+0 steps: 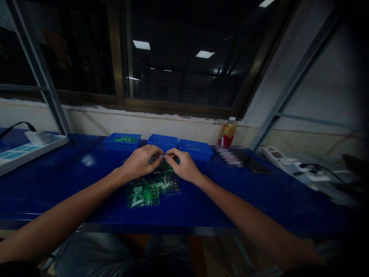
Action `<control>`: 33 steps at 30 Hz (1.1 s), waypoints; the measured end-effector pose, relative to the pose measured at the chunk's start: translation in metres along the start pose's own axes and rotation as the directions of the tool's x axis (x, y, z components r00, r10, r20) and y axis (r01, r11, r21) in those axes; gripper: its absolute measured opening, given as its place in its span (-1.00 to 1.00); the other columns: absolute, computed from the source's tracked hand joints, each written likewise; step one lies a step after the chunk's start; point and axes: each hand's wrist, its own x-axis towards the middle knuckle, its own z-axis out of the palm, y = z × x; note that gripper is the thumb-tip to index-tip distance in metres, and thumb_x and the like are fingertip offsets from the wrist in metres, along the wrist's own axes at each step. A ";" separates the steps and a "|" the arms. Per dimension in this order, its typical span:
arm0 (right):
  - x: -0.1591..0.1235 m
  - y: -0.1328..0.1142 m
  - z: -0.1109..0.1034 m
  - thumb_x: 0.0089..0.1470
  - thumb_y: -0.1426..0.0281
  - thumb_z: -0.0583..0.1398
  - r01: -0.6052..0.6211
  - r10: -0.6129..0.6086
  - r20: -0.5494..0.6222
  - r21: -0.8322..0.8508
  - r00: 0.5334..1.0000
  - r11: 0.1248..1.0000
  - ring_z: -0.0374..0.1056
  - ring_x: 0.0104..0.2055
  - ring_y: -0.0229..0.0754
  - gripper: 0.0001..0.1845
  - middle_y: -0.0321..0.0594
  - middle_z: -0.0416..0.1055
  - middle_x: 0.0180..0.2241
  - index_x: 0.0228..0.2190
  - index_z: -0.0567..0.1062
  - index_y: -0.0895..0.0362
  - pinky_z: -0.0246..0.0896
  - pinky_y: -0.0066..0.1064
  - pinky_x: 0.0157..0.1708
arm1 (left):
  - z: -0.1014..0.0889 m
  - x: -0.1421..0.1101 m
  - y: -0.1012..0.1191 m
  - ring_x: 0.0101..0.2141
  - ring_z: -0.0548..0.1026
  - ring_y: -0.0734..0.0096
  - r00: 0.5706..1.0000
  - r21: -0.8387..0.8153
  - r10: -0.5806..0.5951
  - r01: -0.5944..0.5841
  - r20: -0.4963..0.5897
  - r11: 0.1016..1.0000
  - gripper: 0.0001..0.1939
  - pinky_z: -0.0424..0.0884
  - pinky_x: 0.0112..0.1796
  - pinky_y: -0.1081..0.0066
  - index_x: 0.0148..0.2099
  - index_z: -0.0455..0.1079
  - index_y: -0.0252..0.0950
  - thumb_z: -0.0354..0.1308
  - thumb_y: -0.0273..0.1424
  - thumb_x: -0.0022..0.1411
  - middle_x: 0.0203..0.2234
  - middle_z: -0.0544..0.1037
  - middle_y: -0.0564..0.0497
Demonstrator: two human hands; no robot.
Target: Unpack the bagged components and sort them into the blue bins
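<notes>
My left hand and my right hand meet above the middle of the blue table, both with closed fingertips. Between them a small thin greyish strip is pinched from either side; its kind is too small to tell. Under and in front of the hands lie clear plastic bags with green pieces and pale labels inside. Another clear bag with green and light pieces overlaps them. Some small dark items beneath my fingers are partly hidden.
A blue bin with green pieces stands at the back, beside a middle blue bin and a right blue bin. Farther right are a bottle and a dark phone. Power strips lie at both sides.
</notes>
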 end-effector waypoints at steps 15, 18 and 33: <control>0.002 0.000 -0.006 0.06 0.33 0.08 0.008 -0.011 -0.034 -0.086 0.999 0.996 0.33 -0.41 -0.26 -0.83 -0.25 0.41 -0.49 -0.41 0.43 0.15 0.17 -0.44 -0.38 | -0.001 0.000 -0.002 -0.29 0.42 0.33 0.996 0.017 -0.019 0.018 0.091 1.000 -0.74 0.34 -0.27 0.35 -0.09 0.30 -0.35 0.01 -0.45 0.15 -0.33 0.48 -0.06; 0.002 -0.002 -0.005 0.08 0.31 0.06 -0.011 0.010 -0.016 -0.061 1.000 0.998 0.32 -0.44 -0.27 -0.78 -0.27 0.41 -0.52 -0.46 0.42 0.15 0.14 -0.46 -0.42 | 0.000 -0.001 -0.001 -0.29 0.43 0.35 0.998 -0.013 -0.017 0.017 0.063 1.000 -0.75 0.34 -0.29 0.38 -0.10 0.29 -0.34 0.04 -0.41 0.14 -0.34 0.48 -0.03; 0.000 -0.003 -0.002 0.03 0.41 0.10 0.067 -0.065 0.015 -0.113 0.998 0.991 0.30 -0.40 -0.25 -0.87 -0.27 0.37 -0.47 -0.33 0.40 0.12 0.16 -0.42 -0.34 | 0.000 0.000 0.001 -0.33 0.42 0.35 0.996 0.002 -0.040 0.040 0.076 0.999 -0.83 0.33 -0.31 0.38 -0.21 0.34 -0.35 -0.01 -0.41 0.18 -0.36 0.48 -0.05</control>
